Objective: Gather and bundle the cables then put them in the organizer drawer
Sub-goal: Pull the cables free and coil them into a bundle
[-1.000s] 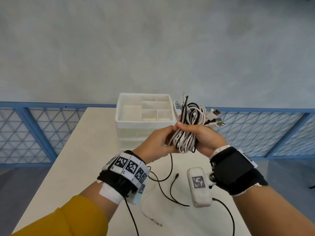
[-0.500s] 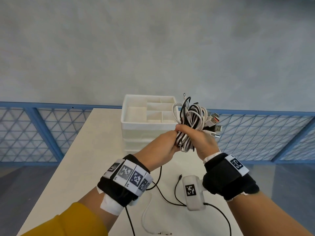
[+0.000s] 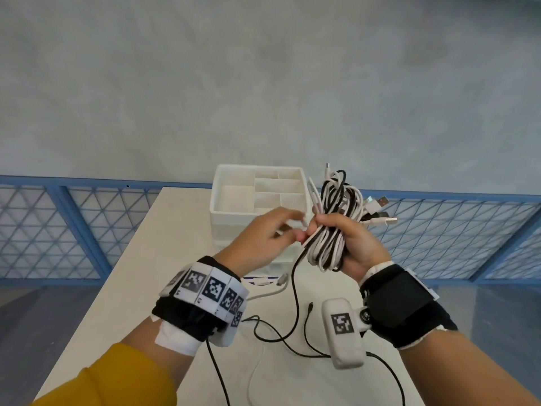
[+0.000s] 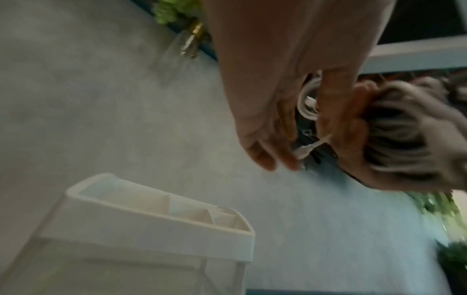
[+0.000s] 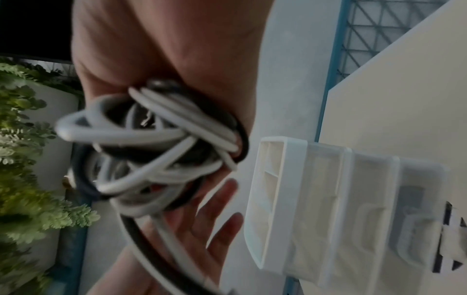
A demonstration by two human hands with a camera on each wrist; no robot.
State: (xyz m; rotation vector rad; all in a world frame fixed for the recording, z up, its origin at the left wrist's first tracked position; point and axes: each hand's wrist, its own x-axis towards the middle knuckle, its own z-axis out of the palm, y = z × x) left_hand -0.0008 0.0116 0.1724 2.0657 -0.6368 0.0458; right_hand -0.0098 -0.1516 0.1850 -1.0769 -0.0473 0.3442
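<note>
My right hand [image 3: 345,238] grips a coiled bundle of white and black cables [image 3: 330,218] upright above the table, just right of the white organizer [image 3: 259,167]. USB plugs [image 3: 377,210] stick out of the bundle to the right. My left hand [image 3: 275,232], blurred, is just left of the bundle with its fingers spread. A white cable end [image 3: 304,221] lies by its fingertips. In the right wrist view the bundle [image 5: 156,147] fills my fist, and the left palm [image 5: 202,223] lies flat below it. A black cable [image 3: 295,291] hangs from the bundle to the table.
Black cables [image 3: 281,338] and a white cable [image 3: 253,376] lie loose on the beige table [image 3: 131,288] between my wrists. The organizer [image 4: 151,229] has open top compartments and translucent drawers [image 5: 366,199] below. Blue mesh railing [image 3: 52,230] runs behind the table.
My left hand has let go of the bundle and spread its fingers beside it. The right hand still holds the bundle and has tilted it slightly more upright.
</note>
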